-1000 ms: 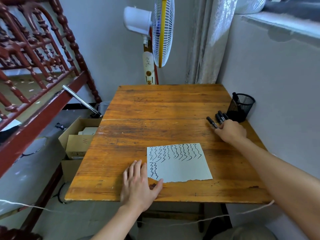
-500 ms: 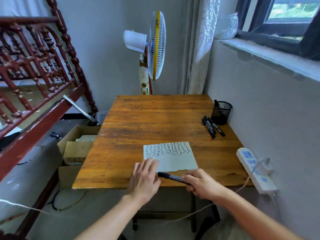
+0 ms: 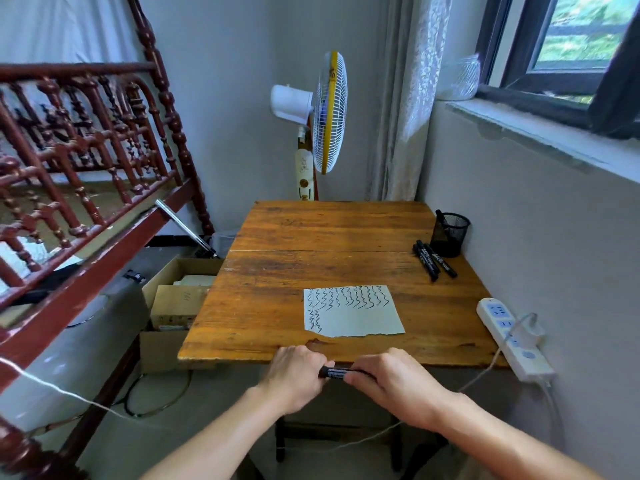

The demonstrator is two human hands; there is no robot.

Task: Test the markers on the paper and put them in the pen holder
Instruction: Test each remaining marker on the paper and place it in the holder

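Note:
Both hands hold one black marker [image 3: 333, 372] level, just off the near edge of the wooden table [image 3: 332, 237]. My left hand [image 3: 299, 374] grips its left end and my right hand [image 3: 391, 379] grips its right end. A sheet of paper [image 3: 360, 320] covered with black squiggles lies on the table beyond my hands. At the far right, loose black markers [image 3: 433, 260] lie beside a black mesh pen holder [image 3: 449, 234] with one marker standing in it.
A white power strip [image 3: 512, 337] with a cable rests at the table's right edge against the wall. A standing fan [image 3: 325, 112] is behind the table. An open cardboard box [image 3: 176, 296] and a red wooden bed frame [image 3: 86, 174] are to the left.
My right hand took a marker from the pile by the holder and brought it to the near edge. My left hand left the paper and closed on the marker's other end.

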